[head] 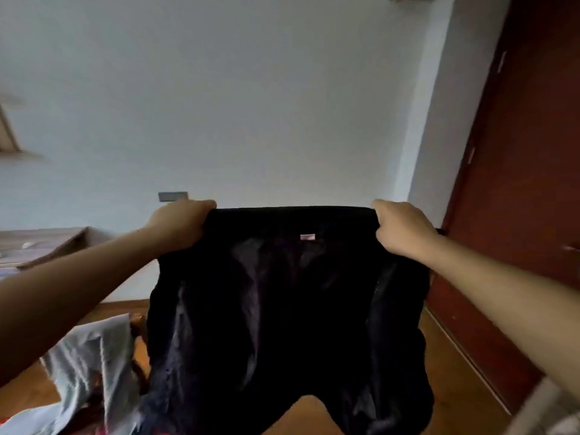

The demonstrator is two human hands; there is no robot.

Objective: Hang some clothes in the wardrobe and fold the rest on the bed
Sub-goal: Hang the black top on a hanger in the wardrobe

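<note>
A black garment (288,309), shaped like shorts with a small pink label at the waistband, hangs spread out in front of me. My left hand (180,226) grips the left end of its waistband. Gripping the right end is my right hand (400,227). Both arms are stretched forward and hold the waistband taut, well above the floor. The two leg parts dangle down to the bottom of the view.
A light grey garment (91,362) is draped over a wooden chair (138,324) at the lower left. A dark red wooden door (527,183) fills the right side. A wooden desk (37,246) stands at the left against the white wall. The floor (445,365) is wood.
</note>
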